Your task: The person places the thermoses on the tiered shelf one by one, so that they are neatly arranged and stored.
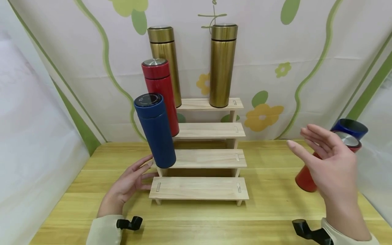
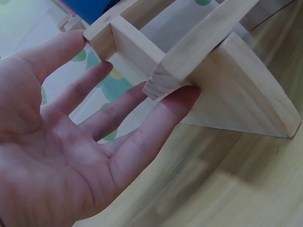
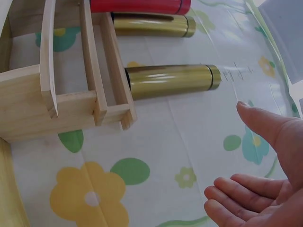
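A wooden four-step shelf (image 1: 196, 189) stands on the table. My left hand (image 1: 130, 182) is at its left end, with the fingers spread. In the left wrist view the thumb tip and little fingertip lie right at the shelf's edges. Close above this hand, a blue thermos (image 1: 156, 132) stands on the second step from the bottom. My right hand (image 1: 332, 163) is raised at the right with nothing in its grasp, thumb apart from the fingers. It partly hides a red thermos (image 1: 306, 180) and overlaps a dark blue one (image 1: 350, 126) behind that.
Another red thermos (image 1: 160, 85) stands on the third step. Two gold thermoses, one left (image 1: 166, 51) and one right (image 1: 223, 68), occupy the top step. Behind the wood-grain table (image 1: 196, 224) hangs a flower-printed cloth (image 1: 269, 85).
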{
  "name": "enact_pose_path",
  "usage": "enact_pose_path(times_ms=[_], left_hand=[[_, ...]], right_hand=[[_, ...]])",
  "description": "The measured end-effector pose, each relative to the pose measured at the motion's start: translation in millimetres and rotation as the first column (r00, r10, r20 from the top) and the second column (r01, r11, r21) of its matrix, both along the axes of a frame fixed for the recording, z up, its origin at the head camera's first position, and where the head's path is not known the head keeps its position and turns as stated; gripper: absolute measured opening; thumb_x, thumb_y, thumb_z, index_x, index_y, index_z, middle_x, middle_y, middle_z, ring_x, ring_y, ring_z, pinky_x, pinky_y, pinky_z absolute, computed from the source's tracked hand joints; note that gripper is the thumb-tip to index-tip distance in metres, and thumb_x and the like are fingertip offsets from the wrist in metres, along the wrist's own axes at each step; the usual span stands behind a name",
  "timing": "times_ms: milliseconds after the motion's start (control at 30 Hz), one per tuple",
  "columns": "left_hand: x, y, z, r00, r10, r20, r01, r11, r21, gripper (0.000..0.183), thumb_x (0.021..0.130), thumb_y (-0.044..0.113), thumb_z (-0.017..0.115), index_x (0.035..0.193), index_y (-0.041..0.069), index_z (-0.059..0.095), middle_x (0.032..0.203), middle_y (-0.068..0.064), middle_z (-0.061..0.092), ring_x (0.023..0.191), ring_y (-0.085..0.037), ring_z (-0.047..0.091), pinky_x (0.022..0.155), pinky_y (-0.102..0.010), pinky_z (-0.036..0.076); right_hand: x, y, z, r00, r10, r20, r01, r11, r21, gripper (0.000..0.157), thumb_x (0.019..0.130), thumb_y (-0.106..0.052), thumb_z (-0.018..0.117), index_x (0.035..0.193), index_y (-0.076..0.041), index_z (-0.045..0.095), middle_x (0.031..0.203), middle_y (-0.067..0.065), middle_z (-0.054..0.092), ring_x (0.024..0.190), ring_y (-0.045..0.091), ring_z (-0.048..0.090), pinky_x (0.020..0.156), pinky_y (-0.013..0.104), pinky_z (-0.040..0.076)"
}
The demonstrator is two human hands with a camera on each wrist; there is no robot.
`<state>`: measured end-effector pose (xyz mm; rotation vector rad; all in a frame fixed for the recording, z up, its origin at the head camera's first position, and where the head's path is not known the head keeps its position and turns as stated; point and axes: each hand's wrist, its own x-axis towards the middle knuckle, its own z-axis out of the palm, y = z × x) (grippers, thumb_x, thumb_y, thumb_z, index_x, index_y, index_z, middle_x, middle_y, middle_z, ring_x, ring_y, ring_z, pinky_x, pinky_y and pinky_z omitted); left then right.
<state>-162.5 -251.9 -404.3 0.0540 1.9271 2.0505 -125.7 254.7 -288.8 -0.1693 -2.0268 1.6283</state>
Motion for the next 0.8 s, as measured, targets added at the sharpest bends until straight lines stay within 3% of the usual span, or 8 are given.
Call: enact_pose_path(times_ms=[200, 300, 433, 533, 800], left_hand=[[0.2, -1, 0.3, 1.0, 0.002, -0.001, -0.002, 1.0, 0.007, 0.061, 0.111, 0.034, 0.052, 0.166, 0.02, 0.029, 0.165, -0.014, 0.04, 0.135, -0.03, 0.06, 0.099, -0.055, 0.057], [-0.7, -1, -0.3, 1.0, -0.007, -0.004, 0.007, 1.0, 0.005, 0.06, 0.111, 0.035, 0.052, 0.166, 0.022, 0.031, 0.162, -0.011, 0.046, 0.136, -0.032, 0.059, 0.1, -0.055, 0.057], [-1.2, 0, -1.1, 1.0, -0.004, -0.002, 0.004, 1.0, -0.001, 0.059, 0.111, 0.035, 0.052, 0.165, 0.022, 0.032, 0.161, -0.01, 0.047, 0.137, -0.032, 0.058, 0.1, -0.055, 0.057], [-1.3, 0, -1.7, 1.0, -0.003, 0.0, 0.003, 1.0, -0.004, 0.059, 0.111, 0.035, 0.052, 0.165, 0.022, 0.032, 0.162, -0.012, 0.046, 0.136, -0.031, 0.059, 0.099, -0.054, 0.058], [-0.8, 0, -0.3, 1.0, 0.001, 0.001, -0.001, 1.0, -0.01, 0.061, 0.111, 0.036, 0.052, 0.166, 0.022, 0.03, 0.161, -0.01, 0.048, 0.138, -0.032, 0.058, 0.1, -0.054, 0.057]], right_hand=[[7.2, 6, 5.4, 0.989, -0.146, 0.024, 0.144, 0.987, 0.071, 0.068, 0.079, -0.01, 0.093, 0.141, -0.022, 0.066, 0.127, -0.014, 0.07, 0.113, -0.002, 0.066, 0.092, 0.003, 0.048], [13.9, 13, 10.3, 0.974, -0.223, 0.028, 0.223, 0.975, 0.019, 0.069, 0.077, -0.007, 0.093, 0.139, -0.023, 0.067, 0.125, -0.015, 0.071, 0.111, -0.001, 0.066, 0.091, 0.002, 0.048], [17.8, 26, 10.2, 0.949, -0.316, 0.012, 0.316, 0.948, -0.045, 0.07, 0.08, -0.003, 0.09, 0.141, -0.026, 0.065, 0.126, -0.021, 0.067, 0.118, 0.0, 0.062, 0.106, 0.007, 0.042], [14.5, 37, 4.2, 0.93, -0.368, -0.008, 0.368, 0.929, -0.033, 0.069, 0.084, -0.004, 0.086, 0.144, -0.027, 0.062, 0.13, -0.023, 0.062, 0.127, 0.001, 0.056, 0.117, 0.013, 0.035], [2.7, 54, -7.0, 0.893, -0.428, 0.136, 0.437, 0.898, -0.044, 0.072, 0.086, -0.015, 0.085, 0.149, -0.035, 0.055, 0.145, -0.022, 0.054, 0.142, 0.003, 0.046, 0.125, 0.02, 0.026]])
